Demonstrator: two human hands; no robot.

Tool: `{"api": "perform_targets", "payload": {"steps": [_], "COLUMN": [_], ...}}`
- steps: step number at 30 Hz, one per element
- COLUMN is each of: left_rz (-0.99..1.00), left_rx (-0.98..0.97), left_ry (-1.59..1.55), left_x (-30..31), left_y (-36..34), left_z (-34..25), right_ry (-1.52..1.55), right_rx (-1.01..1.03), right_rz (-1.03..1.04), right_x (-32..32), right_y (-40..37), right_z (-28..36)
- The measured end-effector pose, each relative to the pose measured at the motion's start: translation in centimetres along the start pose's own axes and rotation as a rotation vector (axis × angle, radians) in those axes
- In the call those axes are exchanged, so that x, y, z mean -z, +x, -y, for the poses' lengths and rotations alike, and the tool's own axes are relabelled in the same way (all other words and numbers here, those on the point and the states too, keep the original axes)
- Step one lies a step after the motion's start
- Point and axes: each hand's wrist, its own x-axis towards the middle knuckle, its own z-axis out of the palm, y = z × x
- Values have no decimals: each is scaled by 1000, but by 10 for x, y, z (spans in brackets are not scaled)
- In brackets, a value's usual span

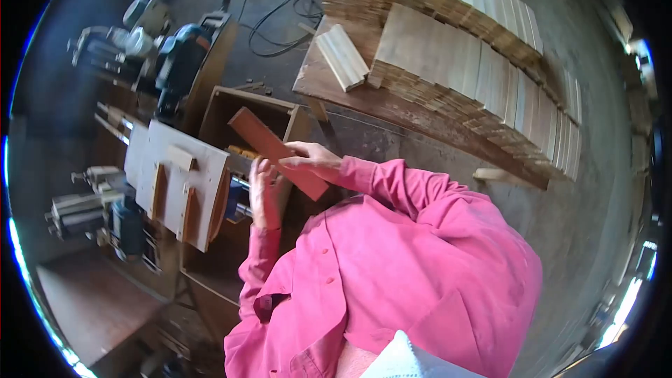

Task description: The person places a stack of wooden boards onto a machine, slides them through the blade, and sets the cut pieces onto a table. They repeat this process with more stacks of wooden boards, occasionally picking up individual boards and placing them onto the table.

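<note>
A flat reddish-brown wooden board (pixel 256 133) lies slantwise in front of my chest. My right hand (pixel 311 159) is closed around its middle, the thumb across the top face. My left hand (pixel 264 189) is raised just beside the board's near edge, fingers stretched upward and nothing gripped in them. Under and beyond the board is an open wooden box-like stand (pixel 297 126), its inside partly hidden by the board and my hands. To the left of my left hand sits a pale panel (pixel 143 161) with wooden strips fixed on it.
Machines with motors (pixel 183 52) stand at the upper left, another motor (pixel 126 227) below them. Stacked pale wooden boards (pixel 448 56) fill a low wooden table (pixel 350 101) on the right, with a small bundle of strips (pixel 341 56) near its corner. A black cable (pixel 280 45) coils on the floor.
</note>
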Motion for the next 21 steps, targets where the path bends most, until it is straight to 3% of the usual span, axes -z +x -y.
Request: {"api": "perform_targets", "payload": {"steps": [2,4,5,8,11,14,16,17,18,21], "left_rz": [-44,173,80,250,423,336,420,451,547,799], "left_rx": [126,108,211,338,370,302,41,-230,-554,-798], "left_ry": [17,291,143,165,48,90,470,1022,1310,1747], "left_x": [-43,-70,-93,-132,-172,-164,-154,-167,-156,-148], "left_y": [25,56,61,97,126,182,221,228,254,318], "left_z": [30,56,65,86,78,93,99,76,79,70], "right_ry": [80,-131,-113,-48,82,44,21,23,20,-22], "right_rx": [-9,-50,-35,11,168,262,263,259,266,267], "right_rz": [-69,-234,-243,-343,-393,-506,-603,-604,-657,-778], "right_x": [39,78,94,131,151,177,183,188,192,196], "right_y": [-29,-56,-70,-97,-113,-136,-159,-168,-179,-210], "right_z": [-3,1,4,18,27,35,46,44,41,38]}}
